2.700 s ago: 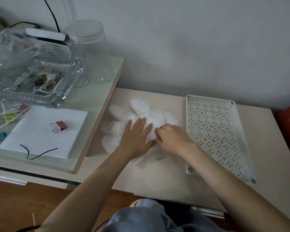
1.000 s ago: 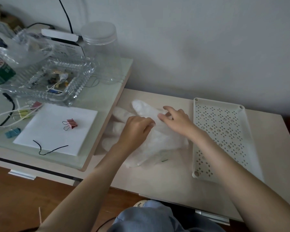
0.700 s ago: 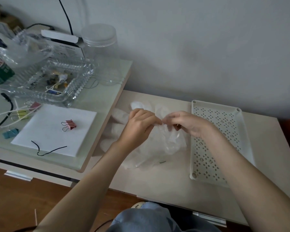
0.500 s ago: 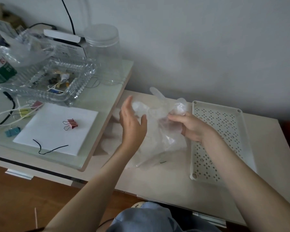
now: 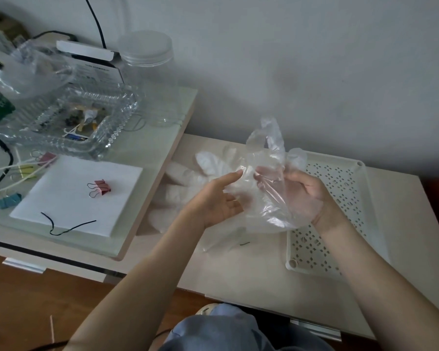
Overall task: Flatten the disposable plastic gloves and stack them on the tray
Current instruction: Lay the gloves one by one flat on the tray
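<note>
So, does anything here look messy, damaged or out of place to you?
Only small things. The clear plastic glove in the right hand is crumpled and puffed up, not flat, with the left hand touching it. A tiny dark scrap lies on the table beside the glove pile.

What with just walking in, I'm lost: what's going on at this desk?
A person is working through a pile of disposable plastic gloves on the table. The right hand holds one crumpled clear glove up in the air, and the left hand touches it with its fingertips. The perforated tray alongside shows no glove on its visible part.
</note>
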